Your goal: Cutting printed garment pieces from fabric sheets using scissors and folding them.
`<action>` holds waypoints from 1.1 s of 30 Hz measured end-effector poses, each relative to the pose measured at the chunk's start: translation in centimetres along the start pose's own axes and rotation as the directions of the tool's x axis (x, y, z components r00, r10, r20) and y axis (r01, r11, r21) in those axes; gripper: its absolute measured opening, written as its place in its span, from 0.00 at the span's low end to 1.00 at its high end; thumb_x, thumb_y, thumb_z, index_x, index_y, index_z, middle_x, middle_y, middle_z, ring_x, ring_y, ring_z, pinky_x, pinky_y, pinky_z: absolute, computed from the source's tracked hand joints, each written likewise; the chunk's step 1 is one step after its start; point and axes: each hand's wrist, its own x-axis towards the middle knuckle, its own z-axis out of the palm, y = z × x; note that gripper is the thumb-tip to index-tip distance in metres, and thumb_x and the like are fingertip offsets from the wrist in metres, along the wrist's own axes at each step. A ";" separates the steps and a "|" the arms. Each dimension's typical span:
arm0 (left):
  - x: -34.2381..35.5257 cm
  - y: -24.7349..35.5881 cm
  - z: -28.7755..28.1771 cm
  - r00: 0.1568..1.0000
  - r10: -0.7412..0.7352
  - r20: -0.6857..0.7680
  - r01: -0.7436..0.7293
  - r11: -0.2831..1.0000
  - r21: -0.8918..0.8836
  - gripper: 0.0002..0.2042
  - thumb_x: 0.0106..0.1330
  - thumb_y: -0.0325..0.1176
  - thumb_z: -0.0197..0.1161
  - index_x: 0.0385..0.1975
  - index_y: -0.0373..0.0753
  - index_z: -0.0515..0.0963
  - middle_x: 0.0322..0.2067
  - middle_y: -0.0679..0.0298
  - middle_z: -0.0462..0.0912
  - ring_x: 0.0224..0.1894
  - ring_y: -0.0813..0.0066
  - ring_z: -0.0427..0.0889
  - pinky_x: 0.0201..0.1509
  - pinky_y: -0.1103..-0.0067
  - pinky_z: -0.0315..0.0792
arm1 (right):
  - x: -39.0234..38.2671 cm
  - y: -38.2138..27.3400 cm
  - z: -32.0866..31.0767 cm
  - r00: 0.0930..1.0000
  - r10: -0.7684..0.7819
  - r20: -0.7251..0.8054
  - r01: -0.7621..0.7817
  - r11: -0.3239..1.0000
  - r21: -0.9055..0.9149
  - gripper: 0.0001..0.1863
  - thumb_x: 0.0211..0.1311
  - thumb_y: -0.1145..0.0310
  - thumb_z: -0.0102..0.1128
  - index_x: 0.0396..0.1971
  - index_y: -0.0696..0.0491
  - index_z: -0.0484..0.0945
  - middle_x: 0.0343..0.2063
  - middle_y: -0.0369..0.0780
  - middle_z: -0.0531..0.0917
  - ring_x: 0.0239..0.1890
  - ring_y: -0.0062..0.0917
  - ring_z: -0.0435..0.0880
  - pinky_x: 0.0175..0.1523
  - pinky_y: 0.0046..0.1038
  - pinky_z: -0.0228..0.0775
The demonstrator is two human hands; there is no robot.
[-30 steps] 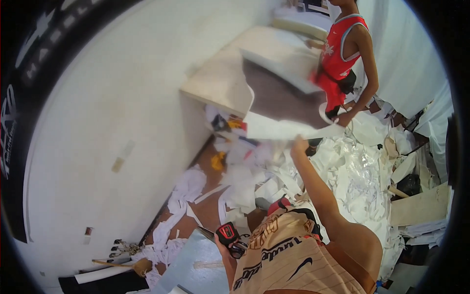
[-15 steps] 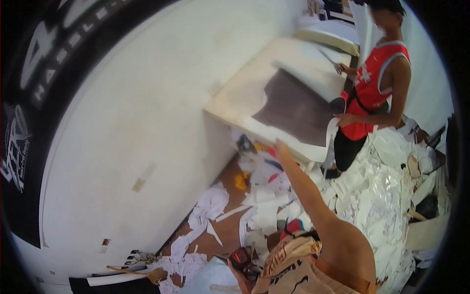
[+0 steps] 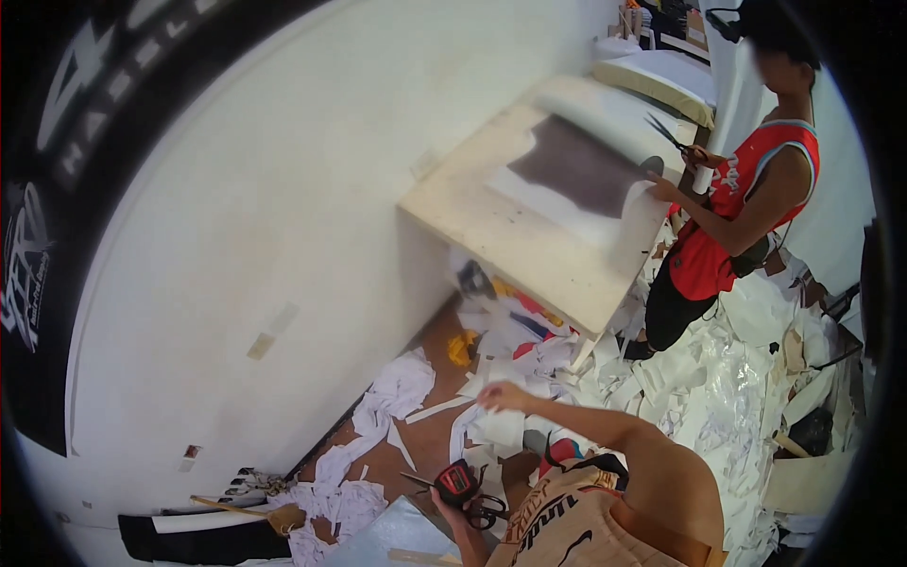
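My left hand (image 3: 460, 532), low in the picture, is closed around a red and black tape measure (image 3: 458, 480) and a pair of scissors (image 3: 487, 513) with black handles. The scissor blades point up and left past the tape measure. My bent right arm reaches across my front, and its hand (image 3: 505, 397) hangs in the air over scraps on the floor. Nothing shows in that hand; its fingers look loosely bent and apart, slightly blurred. A pale worktable (image 3: 501, 227) stands ahead, with a dark grey printed sheet (image 3: 576, 165) partly rolled on it.
At the table's right side a person in a red sleeveless jersey (image 3: 704, 255) holds black scissors (image 3: 671, 135) and touches the sheet's edge. White scraps (image 3: 699, 397) cover much of the floor. A white wall (image 3: 283, 236) runs along the left. A pale blue board (image 3: 397, 539) lies near my left hand.
My right hand has drawn back from the table's front edge towards me. The sheet has shifted away from the front edge towards the far side. The other person's scissors now show opened blades.
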 end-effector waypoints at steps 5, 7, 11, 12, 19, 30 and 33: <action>-4.0 -2.8 -2.2 1.000 -0.005 0.017 0.006 1.000 -0.012 0.39 0.69 0.70 0.41 0.54 0.36 0.76 0.28 0.58 0.85 0.12 0.79 0.68 0.14 0.84 0.63 | -16.1 -0.6 12.4 0.990 -0.136 0.044 0.143 0.952 -0.272 0.26 0.65 0.49 0.68 0.49 0.57 0.81 0.44 0.42 0.86 0.47 0.26 0.84 0.51 0.27 0.76; -6.6 -3.7 -3.3 0.997 0.006 0.073 -0.011 0.998 0.067 0.39 0.69 0.71 0.41 0.52 0.36 0.76 0.25 0.60 0.83 0.12 0.78 0.69 0.13 0.83 0.63 | -21.2 0.0 15.2 0.979 -0.203 -0.006 0.187 0.910 -0.370 0.28 0.64 0.48 0.68 0.52 0.56 0.80 0.45 0.42 0.86 0.48 0.27 0.84 0.53 0.29 0.76; -15.2 -5.9 -3.6 0.998 0.001 -0.064 0.001 1.000 0.024 0.37 0.68 0.72 0.42 0.47 0.39 0.77 0.21 0.64 0.79 0.15 0.76 0.73 0.14 0.83 0.63 | -30.4 3.6 19.2 0.855 -0.518 -0.027 0.351 0.615 -0.707 0.24 0.62 0.50 0.68 0.46 0.56 0.80 0.42 0.47 0.83 0.45 0.40 0.84 0.52 0.35 0.76; -16.5 -6.6 -5.6 0.999 0.053 -0.004 -0.053 0.998 0.032 0.37 0.67 0.73 0.43 0.46 0.39 0.77 0.22 0.64 0.79 0.16 0.76 0.73 0.16 0.82 0.64 | -33.5 3.0 20.8 0.848 -0.529 -0.026 0.356 0.606 -0.711 0.24 0.62 0.50 0.68 0.46 0.56 0.80 0.42 0.47 0.83 0.45 0.40 0.84 0.52 0.35 0.76; -26.0 -11.1 -10.1 0.992 0.090 0.090 -0.070 0.975 -0.209 0.41 0.61 0.79 0.46 0.39 0.38 0.78 0.11 0.70 0.65 0.14 0.73 0.68 0.18 0.78 0.65 | -50.7 7.7 27.6 0.867 -0.458 0.196 0.419 0.460 -0.783 0.20 0.59 0.54 0.69 0.40 0.56 0.79 0.34 0.46 0.83 0.38 0.44 0.84 0.44 0.41 0.76; -46.5 -15.3 -8.6 0.957 0.289 0.039 -0.265 0.918 -0.294 0.39 0.68 0.70 0.46 0.60 0.38 0.72 0.36 0.61 0.82 0.14 0.76 0.68 0.19 0.78 0.69 | -65.8 7.7 30.7 0.959 -0.138 0.246 0.282 0.483 -0.829 0.23 0.46 0.51 0.74 0.34 0.55 0.83 0.24 0.45 0.85 0.29 0.44 0.84 0.36 0.40 0.75; -52.3 -16.4 -7.3 0.961 0.278 -0.001 -0.256 0.885 -0.390 0.38 0.68 0.69 0.48 0.64 0.43 0.69 0.55 0.54 0.81 0.13 0.77 0.65 0.21 0.78 0.70 | -70.4 9.3 30.1 0.958 -0.088 0.274 0.283 0.456 -0.844 0.24 0.43 0.48 0.75 0.27 0.55 0.83 0.21 0.44 0.83 0.26 0.43 0.83 0.33 0.40 0.72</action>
